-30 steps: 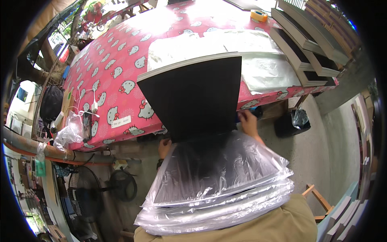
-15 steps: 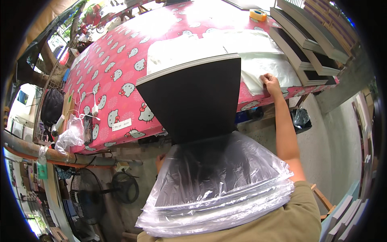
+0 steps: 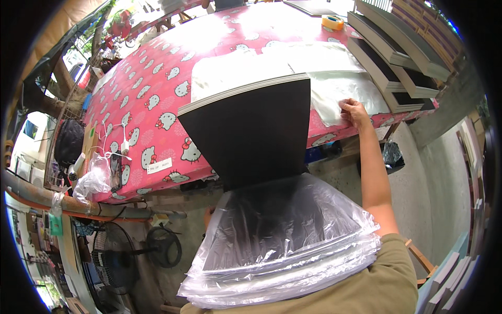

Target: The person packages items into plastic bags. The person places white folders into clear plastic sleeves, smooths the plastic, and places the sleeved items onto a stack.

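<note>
A stack of black boards (image 3: 248, 131) with pale edges rests against my front, reaching over the table's near edge. Clear plastic bags (image 3: 293, 230) cover its lower part in several layers. At the right, my right hand (image 3: 355, 113) is closed, with thumb and fingers pinched at the near edge of a thin clear plastic bag (image 3: 334, 97) lying on the table. Only a sliver of my left hand (image 3: 208, 215) shows beside the wrapped stack on the left. Its fingers are hidden behind the plastic.
A pink patterned cloth covers the table (image 3: 141, 104). Thick black boards (image 3: 384, 68) are piled at its right end, near an orange tape roll (image 3: 332, 22). White cables (image 3: 112, 152) and a crumpled bag (image 3: 94, 180) lie at the left edge. A fan (image 3: 112, 256) stands lower left.
My right hand has shifted slightly at the bag's near edge, and the plastic there has moved a little. The view has tilted slightly; the black stack stays against me.
</note>
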A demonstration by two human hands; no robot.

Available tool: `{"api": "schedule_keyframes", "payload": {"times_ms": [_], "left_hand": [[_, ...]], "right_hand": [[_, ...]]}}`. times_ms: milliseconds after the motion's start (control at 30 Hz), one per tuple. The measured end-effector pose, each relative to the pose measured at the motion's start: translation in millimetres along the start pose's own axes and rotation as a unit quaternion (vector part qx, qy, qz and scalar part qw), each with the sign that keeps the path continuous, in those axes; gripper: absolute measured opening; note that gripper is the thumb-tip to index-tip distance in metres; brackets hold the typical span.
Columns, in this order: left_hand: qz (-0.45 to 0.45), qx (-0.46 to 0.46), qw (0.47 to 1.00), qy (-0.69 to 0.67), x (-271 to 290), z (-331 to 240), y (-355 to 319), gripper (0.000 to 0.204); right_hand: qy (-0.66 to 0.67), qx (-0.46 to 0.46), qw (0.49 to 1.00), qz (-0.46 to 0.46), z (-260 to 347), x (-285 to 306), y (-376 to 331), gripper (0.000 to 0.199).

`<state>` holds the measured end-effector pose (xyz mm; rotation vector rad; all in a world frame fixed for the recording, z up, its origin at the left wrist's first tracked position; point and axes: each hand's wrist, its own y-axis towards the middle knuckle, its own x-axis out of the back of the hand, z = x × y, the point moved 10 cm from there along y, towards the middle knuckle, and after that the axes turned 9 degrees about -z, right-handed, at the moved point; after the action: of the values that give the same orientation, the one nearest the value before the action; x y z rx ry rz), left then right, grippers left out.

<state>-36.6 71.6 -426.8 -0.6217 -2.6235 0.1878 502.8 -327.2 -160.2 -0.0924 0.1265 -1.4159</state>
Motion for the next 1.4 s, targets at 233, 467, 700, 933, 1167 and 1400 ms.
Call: {"api": "schedule_keyframes", "payload": {"times_ms": [233, 467, 700, 933, 1167, 1400], "left_hand": [[-0.018, 0.028, 0.999, 0.007, 31.5, -30.1, -7.5, 0.031], [-0.102, 0.000, 0.986, -0.135, 85.5, -119.0, 4.4, 0.027], [-0.098, -0.389, 0.864, -0.304, 139.2, -425.1, -105.8, 0.025], [0.392, -0.579, 0.702, -0.133, -13.5, -562.8, -263.0, 0.061], [0.284, -0.309, 0.862, -0.282, -45.4, -510.1, -204.8, 0.009], [0.042, -0.500, 0.845, -0.186, 35.0, -541.4, -201.9, 0.019]], "right_hand": [[0.024, 0.185, 0.945, -0.268, 33.6, 49.4, -2.1, 0.027], [-0.121, 0.393, 0.825, -0.387, 133.1, 39.2, -38.7, 0.026], [-0.176, 0.497, 0.841, -0.122, 257.4, -83.0, -221.6, 0.009], [-0.208, 0.361, 0.705, 0.574, 232.4, -176.6, -380.7, 0.022], [-0.073, 0.363, 0.898, 0.239, 231.3, -182.0, -318.2, 0.041], [-0.080, 0.279, 0.918, 0.271, 204.0, -177.1, -307.4, 0.017]]}}
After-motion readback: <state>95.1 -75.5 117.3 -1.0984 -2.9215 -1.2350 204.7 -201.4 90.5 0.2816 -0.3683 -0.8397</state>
